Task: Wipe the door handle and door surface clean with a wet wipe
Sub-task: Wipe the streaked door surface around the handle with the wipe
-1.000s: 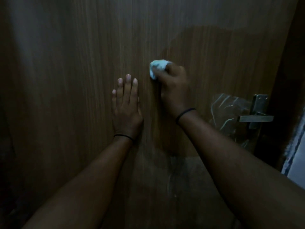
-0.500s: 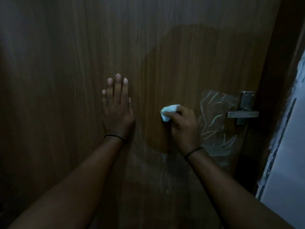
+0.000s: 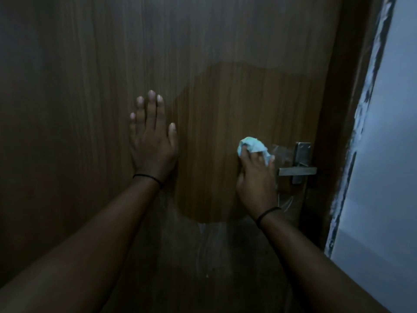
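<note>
So the thing that mattered here was where the handle sat versus the right hand: it lay just off to that hand's right, on the thumb side, at about knuckle height, with its lever running level, pointing away from the hand toward the door's edge. The lever's near end looked like it was right at the thumb, maybe touching, too dim to say for sure. The right hand was closed around a balled-up pale wipe, which poked out above the fingertips and was pressed against the door. The left hand was holding nothing, just spread flat on the door well off to the other side of the wipe, so the right hand was clearly the nearer one to the handle. A darker damp-looking patch spread on the door up and to the left of the wipe hand and below it, which made me think a good chunk of the panel was already wiped, though the far left side looked untouched. My guess is a short sideways slide along the lever's length would have put the wipe on the metal, since the back plate stood upright just beyond it.
</note>
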`<action>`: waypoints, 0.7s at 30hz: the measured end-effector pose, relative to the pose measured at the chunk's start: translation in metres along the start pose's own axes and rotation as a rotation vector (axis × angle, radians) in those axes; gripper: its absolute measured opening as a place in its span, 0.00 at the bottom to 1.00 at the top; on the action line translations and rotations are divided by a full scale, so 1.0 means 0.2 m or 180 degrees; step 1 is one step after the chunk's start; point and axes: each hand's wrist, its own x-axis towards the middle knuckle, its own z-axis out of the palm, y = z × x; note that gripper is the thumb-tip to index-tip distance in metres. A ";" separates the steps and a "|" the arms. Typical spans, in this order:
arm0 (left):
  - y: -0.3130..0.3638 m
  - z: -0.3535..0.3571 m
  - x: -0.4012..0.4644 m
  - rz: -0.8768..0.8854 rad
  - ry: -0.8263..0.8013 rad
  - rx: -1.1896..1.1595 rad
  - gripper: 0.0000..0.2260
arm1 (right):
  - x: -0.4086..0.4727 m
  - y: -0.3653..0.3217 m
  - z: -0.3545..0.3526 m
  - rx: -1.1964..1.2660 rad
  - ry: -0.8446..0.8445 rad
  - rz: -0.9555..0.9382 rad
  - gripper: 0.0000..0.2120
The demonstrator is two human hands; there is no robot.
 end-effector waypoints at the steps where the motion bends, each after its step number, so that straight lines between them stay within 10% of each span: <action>1: -0.01 0.00 -0.01 0.0054 -0.0022 0.0009 0.28 | 0.02 0.03 -0.01 -0.0156 -0.0012 0.0116 0.28; 14: 0.00 -0.01 -0.02 -0.0004 -0.0010 0.0112 0.28 | 0.19 0.21 -0.13 -0.0444 -0.0569 0.1078 0.36; 21: 0.07 -0.01 -0.04 -0.0197 0.0006 0.0002 0.28 | 0.09 0.14 -0.10 -0.0291 -0.0516 0.0323 0.34</action>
